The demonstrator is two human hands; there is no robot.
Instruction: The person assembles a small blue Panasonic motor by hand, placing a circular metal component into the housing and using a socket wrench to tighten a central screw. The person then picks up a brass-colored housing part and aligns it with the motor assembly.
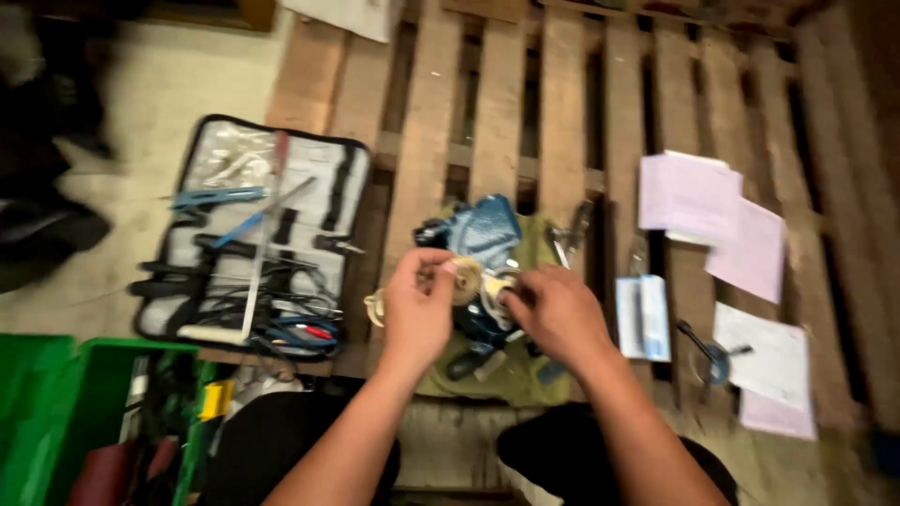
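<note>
Wooden pallet (562, 112) fills most of the view, slats running away from the person; everything placed relative to it. Left of the pallet, half over its edge: open tool roll (253, 239), zip case with pliers, files and a long screwdriver strapped inside. Further left and nearer the person: green crate (56, 403). On the pallet's right slats: loose pale pink paper sheets (722, 225), a small blue-white packet (643, 317) just left of them.

Pallet centre, near edge: olive cloth (511, 370) with a blue metal machine body (483, 230) sitting on it, partly hidden by the hands. Frame is motion-blurred, so detail is soft.

Left hand (417, 309) fingers closed, pinching a small round cream-coloured part (463, 279) at its left side. Right hand (558, 314) closed too, fingertips on a second small pale ring-like piece (495, 289) just right of the first; what exactly it grips, cannot tell. Hands are close together, nearly touching, both directly over the machine body.

The round part sits between the two hands, slightly nearer the left, just in front of the blue body on the person's side. Disc-like, no clear long axis visible.
</note>
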